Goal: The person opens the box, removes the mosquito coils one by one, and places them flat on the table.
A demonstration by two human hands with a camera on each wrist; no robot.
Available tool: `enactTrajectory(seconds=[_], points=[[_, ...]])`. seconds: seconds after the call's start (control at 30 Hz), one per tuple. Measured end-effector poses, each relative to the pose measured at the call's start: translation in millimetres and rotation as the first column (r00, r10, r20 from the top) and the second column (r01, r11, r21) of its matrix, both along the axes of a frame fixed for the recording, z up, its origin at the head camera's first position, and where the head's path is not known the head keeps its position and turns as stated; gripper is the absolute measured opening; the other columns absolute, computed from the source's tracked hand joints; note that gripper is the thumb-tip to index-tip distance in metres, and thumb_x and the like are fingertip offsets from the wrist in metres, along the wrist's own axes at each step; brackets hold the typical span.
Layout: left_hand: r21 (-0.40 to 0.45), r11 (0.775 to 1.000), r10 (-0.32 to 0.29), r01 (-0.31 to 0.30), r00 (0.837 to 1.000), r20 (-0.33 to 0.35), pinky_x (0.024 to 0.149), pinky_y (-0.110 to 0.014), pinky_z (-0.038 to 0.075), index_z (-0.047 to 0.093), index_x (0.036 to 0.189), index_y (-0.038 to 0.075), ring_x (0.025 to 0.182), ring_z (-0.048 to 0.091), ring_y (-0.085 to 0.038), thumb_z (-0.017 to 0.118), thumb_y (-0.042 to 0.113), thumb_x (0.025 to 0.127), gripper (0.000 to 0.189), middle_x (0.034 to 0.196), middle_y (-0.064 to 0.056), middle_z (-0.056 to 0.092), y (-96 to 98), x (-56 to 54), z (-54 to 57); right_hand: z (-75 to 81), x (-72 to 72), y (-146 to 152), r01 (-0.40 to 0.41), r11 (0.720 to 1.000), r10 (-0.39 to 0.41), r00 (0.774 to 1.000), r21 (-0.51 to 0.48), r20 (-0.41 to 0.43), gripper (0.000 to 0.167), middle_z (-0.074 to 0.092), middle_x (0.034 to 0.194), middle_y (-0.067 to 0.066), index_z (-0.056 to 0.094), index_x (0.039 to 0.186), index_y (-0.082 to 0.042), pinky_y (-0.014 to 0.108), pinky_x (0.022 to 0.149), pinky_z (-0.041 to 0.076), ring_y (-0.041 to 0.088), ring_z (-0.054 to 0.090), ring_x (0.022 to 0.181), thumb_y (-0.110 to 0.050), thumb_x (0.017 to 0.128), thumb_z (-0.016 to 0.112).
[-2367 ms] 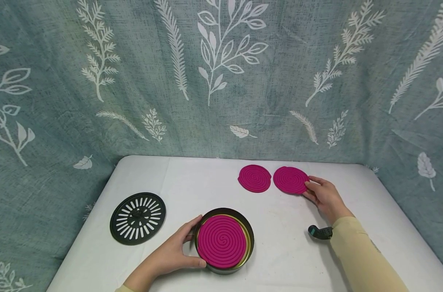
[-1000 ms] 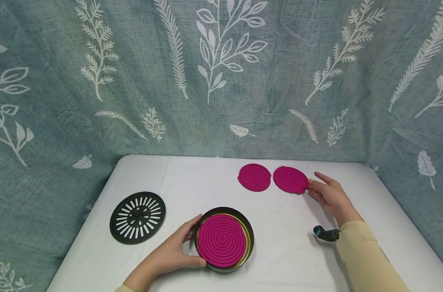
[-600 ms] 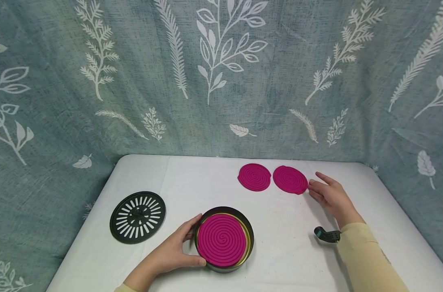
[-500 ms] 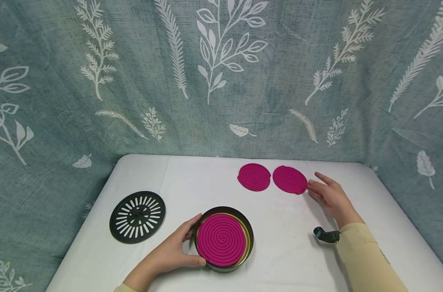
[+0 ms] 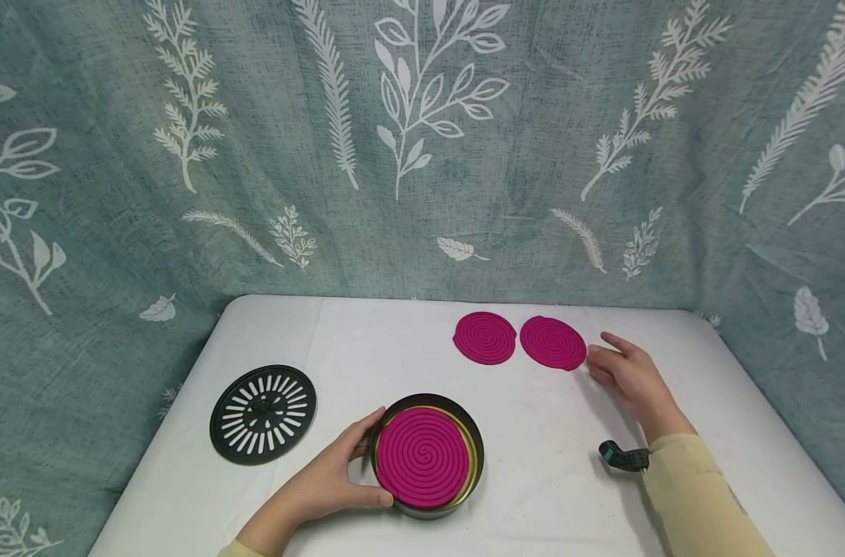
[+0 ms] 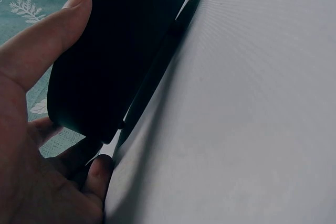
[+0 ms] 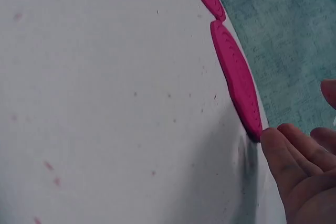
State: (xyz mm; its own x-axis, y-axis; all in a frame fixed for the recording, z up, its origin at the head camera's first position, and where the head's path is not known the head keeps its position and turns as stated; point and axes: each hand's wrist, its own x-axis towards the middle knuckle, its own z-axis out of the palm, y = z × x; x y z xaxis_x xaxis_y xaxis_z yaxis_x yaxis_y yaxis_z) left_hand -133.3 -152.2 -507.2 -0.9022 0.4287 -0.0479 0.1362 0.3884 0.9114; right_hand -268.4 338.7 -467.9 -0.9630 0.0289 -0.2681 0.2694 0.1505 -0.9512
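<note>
My left hand (image 5: 335,478) grips the side of a round dark mosquito coil tin (image 5: 480,456), thumb at the near rim and fingers round the far left side. A pink spiral mosquito coil (image 5: 424,458) lies in the tin, over its yellowish inside. In the left wrist view the tin (image 6: 118,45) is a black shape between thumb and fingers. Two more coils lie flat at the back: a left coil (image 5: 485,338) and a right coil (image 5: 552,343). Beside the right coil's edge is my right hand (image 5: 631,379), fingers loose and holding nothing; whether a fingertip touches the coil, I cannot tell.
A black slotted lid (image 5: 263,415) with a small knob lies left on the white-covered table (image 5: 534,480). Patterned green-grey cloth (image 5: 422,232) hangs behind and at both sides. A small black wrist device (image 5: 623,456) juts from the right sleeve.
My right hand has let go of the right coil's edge and drawn slightly right and back, staying nearly still since. The left hand and tin have not moved.
</note>
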Motion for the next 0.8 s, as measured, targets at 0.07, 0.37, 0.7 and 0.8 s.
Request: enactTrajectory(seconds=[0.07,0.37,0.7,0.8], points=[[0.000,1.000,0.001,-0.001,1.000,0.001,0.112,-0.043,0.038,0.025,0.157,0.032,0.135,0.042,-0.020,0.090,0.051,0.065,0.114,0.157,0.003,0.031,0.2,-0.1,-0.5,3.2,4.4,-3,-0.011,1.000,0.011,1.000,-0.023,-0.028,0.079,0.032,0.153,0.026,0.010,0.159,-0.008,0.032,0.103,0.045,0.012,0.057,0.120,-0.027,0.100,0.060],[-0.002,1.000,0.009,-0.009,1.000,0.006,0.112,-0.044,0.037,0.026,0.157,0.032,0.136,0.041,-0.019,0.090,0.051,0.064,0.115,0.156,0.003,0.032,0.6,-0.2,-0.9,14.2,26.8,-32,-0.114,0.993,0.110,0.987,-0.026,-0.118,0.075,0.062,0.124,0.002,0.023,0.155,0.001,0.032,0.099,0.050,0.018,0.062,0.114,-0.030,0.099,0.062],[-0.004,1.000,0.014,-0.014,1.000,0.016,0.111,-0.048,0.037,0.026,0.157,0.031,0.132,0.045,-0.023,0.090,0.051,0.063,0.115,0.156,0.001,0.032,0.3,0.0,-0.9,18.5,41.8,-71,-0.246,0.969,0.243,0.959,0.000,-0.143,0.066,0.043,0.145,0.028,0.031,0.152,0.000,0.030,0.096,0.053,0.030,0.059,0.120,-0.025,0.099,0.062],[-0.005,1.000,0.013,-0.013,1.000,0.013,0.111,-0.048,0.037,0.026,0.157,0.031,0.132,0.045,-0.023,0.090,0.051,0.063,0.115,0.156,0.002,0.032,0.4,0.1,-1.0,20.2,45.5,-81,-0.301,0.954,0.297,0.942,-0.002,-0.158,0.060,0.044,0.143,0.031,0.033,0.151,0.002,0.032,0.094,0.054,0.037,0.058,0.119,-0.018,0.100,0.060]])
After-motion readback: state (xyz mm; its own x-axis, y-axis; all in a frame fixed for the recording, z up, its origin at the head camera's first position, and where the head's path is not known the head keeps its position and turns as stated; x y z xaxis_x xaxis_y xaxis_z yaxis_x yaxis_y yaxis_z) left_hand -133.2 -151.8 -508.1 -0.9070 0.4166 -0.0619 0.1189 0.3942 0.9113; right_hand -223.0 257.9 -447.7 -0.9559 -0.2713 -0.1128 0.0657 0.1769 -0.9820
